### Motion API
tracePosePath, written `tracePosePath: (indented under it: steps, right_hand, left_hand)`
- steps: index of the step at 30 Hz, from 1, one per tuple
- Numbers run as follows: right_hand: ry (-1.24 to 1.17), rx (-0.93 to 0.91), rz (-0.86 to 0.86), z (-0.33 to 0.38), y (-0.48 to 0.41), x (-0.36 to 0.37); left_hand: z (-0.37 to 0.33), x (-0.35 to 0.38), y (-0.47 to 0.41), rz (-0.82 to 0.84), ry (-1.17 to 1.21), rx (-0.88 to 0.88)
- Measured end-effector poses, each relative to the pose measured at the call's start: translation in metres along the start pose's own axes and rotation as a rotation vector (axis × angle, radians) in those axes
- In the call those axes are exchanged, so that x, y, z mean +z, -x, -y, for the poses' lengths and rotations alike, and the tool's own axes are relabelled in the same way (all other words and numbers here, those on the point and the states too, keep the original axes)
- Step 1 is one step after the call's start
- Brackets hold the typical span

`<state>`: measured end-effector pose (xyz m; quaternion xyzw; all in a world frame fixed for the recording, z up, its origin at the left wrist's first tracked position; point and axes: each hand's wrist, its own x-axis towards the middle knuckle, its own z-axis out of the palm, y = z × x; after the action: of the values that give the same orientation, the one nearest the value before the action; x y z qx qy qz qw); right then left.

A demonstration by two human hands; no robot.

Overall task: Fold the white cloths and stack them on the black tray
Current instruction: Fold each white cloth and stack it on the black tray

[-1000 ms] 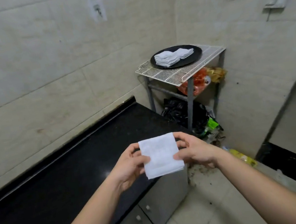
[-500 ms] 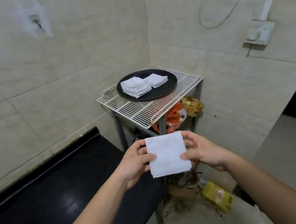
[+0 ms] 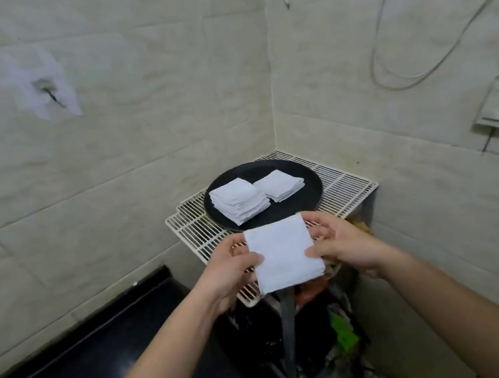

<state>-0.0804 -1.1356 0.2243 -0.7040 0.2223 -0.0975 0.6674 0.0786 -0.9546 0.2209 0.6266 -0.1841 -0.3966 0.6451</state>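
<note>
Over the last second the person has closed on the wire rack point(image 3: 347, 184), so the black tray point(image 3: 309, 181), far off a second ago, now sits just beyond the fingers point(image 3: 318, 218). The grip is unchanged: the left hand point(image 3: 228, 267) and the right hand point(image 3: 343, 242) each pinch a side edge of the folded white cloth point(image 3: 281, 252), thumbs on top. Ahead of the fingers lie a taller stack point(image 3: 238, 200) and, to its right, a shorter stack point(image 3: 280, 184). Folding looks finished; placing is probably next. No readable writing shows.
</note>
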Motion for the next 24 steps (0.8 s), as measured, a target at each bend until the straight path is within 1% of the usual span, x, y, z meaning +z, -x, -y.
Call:
tracePosePath:
  steps: [7,13,16,21,24]
  right_hand:
    - [-0.013,0.009,0.136,0.025,-0.117,-0.064]
    - [0.004,0.04,0.164,0.045,-0.215,-0.124]
    - [-0.01,0.063,0.166,0.049,-0.256,-0.143]
    - [-0.005,0.13,0.198,0.041,-0.309,-0.158]
    - [0.008,0.172,0.231,0.033,-0.331,-0.16]
  left_hand:
    - [-0.038,0.027,-0.094,-0.188,-0.008,-0.003]
    - [-0.077,0.065,-0.187,-0.298,-0.008,-0.102]
    - [-0.087,0.081,-0.225,-0.352,-0.017,-0.119]
    - [-0.094,0.095,-0.26,-0.419,0.14,-0.18]
    - [-0.094,0.098,-0.275,-0.46,0.151,-0.203]
